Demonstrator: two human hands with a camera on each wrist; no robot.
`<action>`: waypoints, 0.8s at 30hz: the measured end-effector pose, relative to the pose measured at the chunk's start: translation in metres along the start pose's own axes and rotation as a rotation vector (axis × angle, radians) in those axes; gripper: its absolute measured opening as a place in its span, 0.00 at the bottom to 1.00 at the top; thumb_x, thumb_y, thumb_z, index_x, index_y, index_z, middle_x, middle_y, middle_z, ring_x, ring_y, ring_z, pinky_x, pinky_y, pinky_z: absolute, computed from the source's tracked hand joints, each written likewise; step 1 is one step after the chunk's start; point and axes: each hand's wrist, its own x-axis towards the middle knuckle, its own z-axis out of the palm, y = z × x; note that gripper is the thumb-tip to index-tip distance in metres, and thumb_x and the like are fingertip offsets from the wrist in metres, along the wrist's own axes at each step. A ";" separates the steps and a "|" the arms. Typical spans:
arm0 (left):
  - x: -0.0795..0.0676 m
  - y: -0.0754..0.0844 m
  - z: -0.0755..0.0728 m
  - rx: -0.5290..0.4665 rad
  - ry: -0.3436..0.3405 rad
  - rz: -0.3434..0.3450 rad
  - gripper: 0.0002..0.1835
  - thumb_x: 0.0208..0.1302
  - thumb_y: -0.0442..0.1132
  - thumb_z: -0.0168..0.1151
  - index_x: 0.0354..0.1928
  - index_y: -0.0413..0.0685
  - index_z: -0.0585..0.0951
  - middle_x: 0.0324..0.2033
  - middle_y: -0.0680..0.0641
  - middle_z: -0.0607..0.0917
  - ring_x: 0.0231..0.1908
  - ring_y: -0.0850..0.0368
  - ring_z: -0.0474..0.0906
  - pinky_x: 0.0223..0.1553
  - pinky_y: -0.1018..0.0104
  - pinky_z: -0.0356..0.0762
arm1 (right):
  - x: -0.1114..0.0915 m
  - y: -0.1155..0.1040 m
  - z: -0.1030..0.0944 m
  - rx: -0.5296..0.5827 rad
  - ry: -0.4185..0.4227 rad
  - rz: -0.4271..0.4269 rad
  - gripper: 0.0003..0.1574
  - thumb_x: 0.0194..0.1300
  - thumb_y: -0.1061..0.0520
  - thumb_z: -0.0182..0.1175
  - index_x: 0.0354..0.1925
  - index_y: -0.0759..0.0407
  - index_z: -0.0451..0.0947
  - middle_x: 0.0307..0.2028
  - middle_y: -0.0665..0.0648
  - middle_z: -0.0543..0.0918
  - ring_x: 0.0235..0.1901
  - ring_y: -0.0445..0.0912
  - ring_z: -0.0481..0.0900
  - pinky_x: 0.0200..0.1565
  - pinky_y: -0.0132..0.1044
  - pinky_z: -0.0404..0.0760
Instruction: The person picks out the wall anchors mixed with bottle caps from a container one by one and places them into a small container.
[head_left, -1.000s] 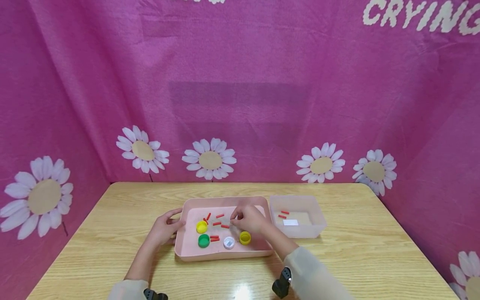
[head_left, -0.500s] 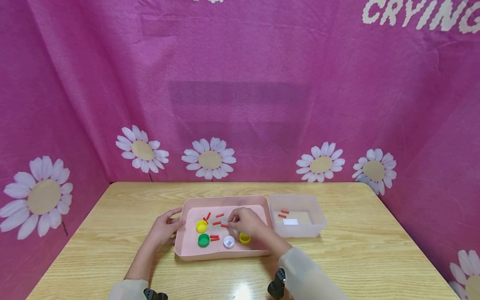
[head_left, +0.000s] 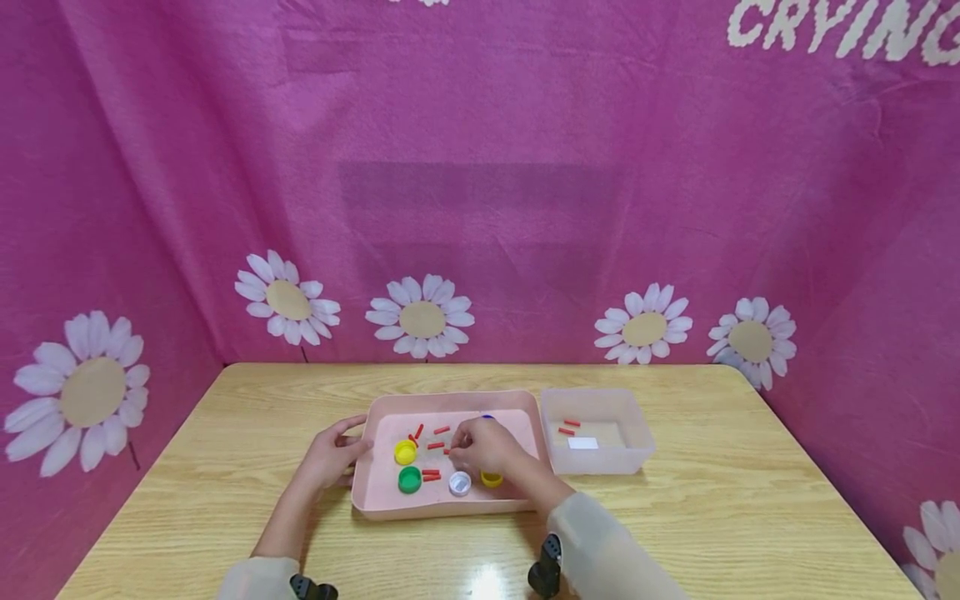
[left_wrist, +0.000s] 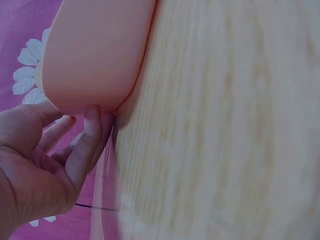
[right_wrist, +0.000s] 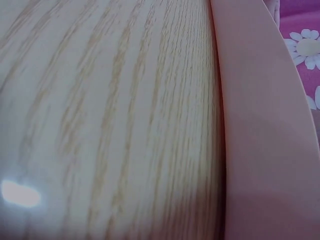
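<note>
My left hand [head_left: 330, 454] holds the left end of the pink tray [head_left: 427, 508]; its thumb lies over the rim and its fingers press the outer wall [left_wrist: 100, 55]. Inside the tray, my right hand [head_left: 487, 448] bends its fingers down over a red stick [head_left: 447, 452], whose right part they hide; I cannot tell whether they pinch it. Other red sticks [head_left: 436, 446] lie to the left. A yellow cap [head_left: 405, 452], a green cap [head_left: 409, 479] and a white cap [head_left: 460, 483] sit there too. Another yellow cap [head_left: 492, 480] is partly under the right hand.
A clear plastic box [head_left: 637, 458] stands right of the tray, with two red sticks [head_left: 570, 422] and a white label [head_left: 582, 443]. Something blue [head_left: 487, 417] shows behind the right hand. Wooden tabletop [head_left: 690, 517] surrounds both; pink cloth [head_left: 480, 208] hangs behind.
My right hand has moved slightly left, down over the red stick, which was fully visible before. The blue thing behind it has come into sight. My left hand stays at the tray.
</note>
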 end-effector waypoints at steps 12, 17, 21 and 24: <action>0.001 0.000 0.000 -0.006 -0.009 -0.009 0.27 0.66 0.36 0.55 0.66 0.42 0.64 0.54 0.29 0.75 0.35 0.55 0.80 0.30 0.56 0.83 | -0.001 0.000 0.001 -0.001 -0.010 0.004 0.07 0.57 0.56 0.65 0.25 0.53 0.76 0.21 0.47 0.77 0.18 0.40 0.67 0.19 0.28 0.66; 0.001 0.000 0.000 -0.015 -0.011 -0.015 0.27 0.66 0.36 0.55 0.67 0.43 0.63 0.53 0.29 0.75 0.35 0.56 0.80 0.30 0.55 0.84 | -0.003 0.000 -0.003 -0.015 -0.014 0.008 0.07 0.58 0.55 0.64 0.26 0.52 0.77 0.20 0.47 0.77 0.16 0.40 0.66 0.18 0.28 0.65; 0.002 0.000 0.000 -0.010 -0.011 -0.012 0.28 0.66 0.37 0.55 0.67 0.43 0.63 0.53 0.29 0.75 0.34 0.56 0.80 0.30 0.55 0.84 | -0.006 -0.002 -0.008 -0.042 -0.006 0.001 0.07 0.58 0.54 0.64 0.26 0.52 0.77 0.21 0.47 0.75 0.16 0.40 0.66 0.18 0.28 0.65; 0.002 -0.001 0.000 -0.011 -0.009 -0.012 0.28 0.66 0.37 0.55 0.67 0.43 0.63 0.53 0.29 0.75 0.34 0.56 0.80 0.29 0.56 0.83 | -0.008 -0.002 -0.011 -0.063 0.008 -0.015 0.07 0.57 0.55 0.64 0.25 0.53 0.77 0.20 0.47 0.74 0.17 0.39 0.65 0.19 0.28 0.64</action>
